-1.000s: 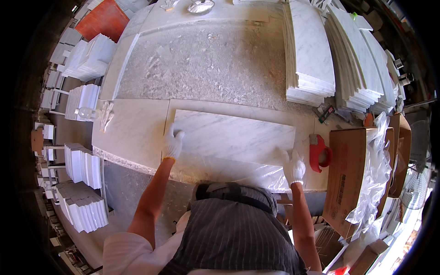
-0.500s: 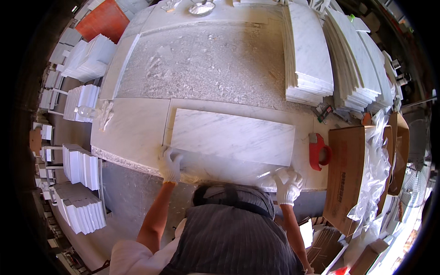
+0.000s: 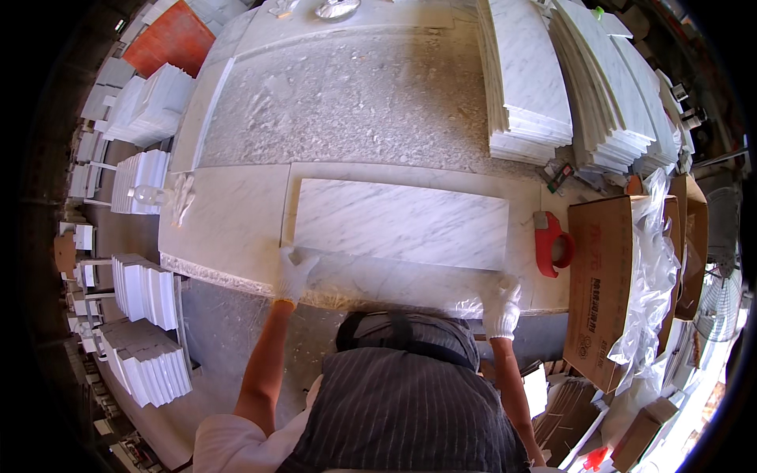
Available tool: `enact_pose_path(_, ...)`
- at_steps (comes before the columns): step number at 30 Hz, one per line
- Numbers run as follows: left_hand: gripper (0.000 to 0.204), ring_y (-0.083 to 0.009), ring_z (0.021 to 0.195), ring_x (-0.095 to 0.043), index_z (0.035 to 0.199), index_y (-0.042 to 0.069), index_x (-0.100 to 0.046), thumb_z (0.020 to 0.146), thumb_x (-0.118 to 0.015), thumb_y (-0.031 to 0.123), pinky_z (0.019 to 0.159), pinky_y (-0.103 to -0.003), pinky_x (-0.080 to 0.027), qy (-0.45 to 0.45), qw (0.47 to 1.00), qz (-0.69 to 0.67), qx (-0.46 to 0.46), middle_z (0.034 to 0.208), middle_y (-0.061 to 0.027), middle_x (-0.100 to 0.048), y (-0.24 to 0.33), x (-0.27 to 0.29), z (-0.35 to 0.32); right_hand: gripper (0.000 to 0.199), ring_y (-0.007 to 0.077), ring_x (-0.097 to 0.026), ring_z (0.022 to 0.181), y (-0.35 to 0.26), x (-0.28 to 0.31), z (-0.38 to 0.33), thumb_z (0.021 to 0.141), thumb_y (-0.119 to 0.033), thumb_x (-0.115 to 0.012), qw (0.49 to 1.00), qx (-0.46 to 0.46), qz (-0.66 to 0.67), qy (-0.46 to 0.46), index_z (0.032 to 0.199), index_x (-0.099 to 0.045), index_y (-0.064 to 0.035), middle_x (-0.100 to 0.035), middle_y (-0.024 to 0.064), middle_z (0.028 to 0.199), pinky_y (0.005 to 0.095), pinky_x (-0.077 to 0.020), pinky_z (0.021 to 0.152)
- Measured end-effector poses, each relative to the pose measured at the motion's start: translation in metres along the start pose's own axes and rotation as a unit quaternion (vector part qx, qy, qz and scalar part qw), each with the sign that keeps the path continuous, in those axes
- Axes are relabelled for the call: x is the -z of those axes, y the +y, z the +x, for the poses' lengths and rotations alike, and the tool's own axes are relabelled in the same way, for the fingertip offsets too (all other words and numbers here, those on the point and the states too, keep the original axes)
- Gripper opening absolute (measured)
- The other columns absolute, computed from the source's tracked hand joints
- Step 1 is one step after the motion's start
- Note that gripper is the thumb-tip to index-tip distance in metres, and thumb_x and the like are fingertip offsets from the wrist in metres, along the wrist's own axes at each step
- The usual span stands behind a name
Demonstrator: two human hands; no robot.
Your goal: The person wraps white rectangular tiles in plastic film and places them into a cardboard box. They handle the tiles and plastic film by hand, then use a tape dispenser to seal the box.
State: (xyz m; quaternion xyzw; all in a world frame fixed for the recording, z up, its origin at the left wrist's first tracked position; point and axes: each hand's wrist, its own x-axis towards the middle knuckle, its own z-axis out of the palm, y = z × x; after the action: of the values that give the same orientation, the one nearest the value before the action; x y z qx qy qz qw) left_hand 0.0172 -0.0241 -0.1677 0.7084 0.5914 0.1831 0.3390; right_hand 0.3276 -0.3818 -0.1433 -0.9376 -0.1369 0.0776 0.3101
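A long white marble slab (image 3: 402,225) with grey veins lies on the pale worktop in front of me. Along its near edge spreads a clear plastic film (image 3: 386,280), crinkled and shiny near the worktop's front. My left hand (image 3: 294,276), in a white glove, is at the slab's near left corner, thumb apart from the fingers. By the near right corner, my gloved right hand (image 3: 501,307) is closed at the film's right end; its fingertips are partly blurred.
A red tape dispenser (image 3: 553,244) stands right of the slab, beside an open cardboard box (image 3: 599,288) with plastic hanging out. Stacked marble slabs (image 3: 528,71) rise at the far right. A clear bottle (image 3: 148,195) and white gloves (image 3: 182,199) lie left.
My left hand's fingers have gone from a curled loop to spread. My right hand has moved slightly up toward the slab's near right corner. The whole view has shifted a little.
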Motion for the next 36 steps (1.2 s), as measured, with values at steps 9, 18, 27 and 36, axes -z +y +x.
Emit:
enact_pose_path(9,0.022,-0.0187,0.075,-0.065,0.099,-0.001,-0.066,0.094,-0.066,0.020,0.070,-0.034,-0.056,-0.277,0.873,-0.304,0.263,0.085,-0.0075,-0.067,0.022,0.036,0.002,0.035,0.0162,-0.053,0.059,0.004,0.003,0.013,0.088,-0.035,-0.072,0.931,-0.197,0.197,-0.234,0.089,-0.066,-0.0013,-0.052,-0.0004,0.064,0.0376,-0.0421,0.053)
enact_pose_path(18,0.042,-0.0339,0.121,-0.057,0.123,-0.002,-0.058,0.103,-0.049,0.034,0.104,-0.049,-0.046,-0.364,0.714,-0.522,0.292,0.124,-0.0239,-0.062,0.052,0.043,-0.016,0.023,0.0165,-0.066,0.080,0.011,-0.002,0.004,0.092,-0.026,-0.070,0.743,-0.214,0.552,-0.312,0.105,-0.067,-0.0067,-0.068,0.0111,0.100,0.0326,-0.0548,0.063)
enact_pose_path(27,0.048,-0.0350,0.142,-0.033,0.142,0.000,-0.041,0.104,-0.047,0.028,0.116,-0.050,-0.033,-0.246,0.659,-0.679,0.212,0.153,-0.0147,-0.038,0.144,-0.005,0.063,0.029,0.0191,-0.066,0.082,-0.068,0.030,0.125,0.099,-0.024,-0.059,0.489,-0.186,0.729,-0.441,0.123,-0.054,-0.0097,-0.064,0.0025,0.095,0.0322,-0.0565,0.075)
enact_pose_path(36,0.036,-0.0260,0.129,-0.052,0.131,0.002,-0.057,0.101,-0.054,0.021,0.109,-0.036,-0.040,-0.055,0.943,-0.309,-0.111,0.138,-0.0131,-0.055,0.202,-0.011,0.084,0.048,0.0237,-0.056,0.126,-0.104,0.011,0.149,0.102,-0.028,-0.053,0.849,0.045,0.523,-0.063,0.144,-0.048,-0.0056,-0.055,0.0153,0.140,0.0368,-0.0424,0.108)
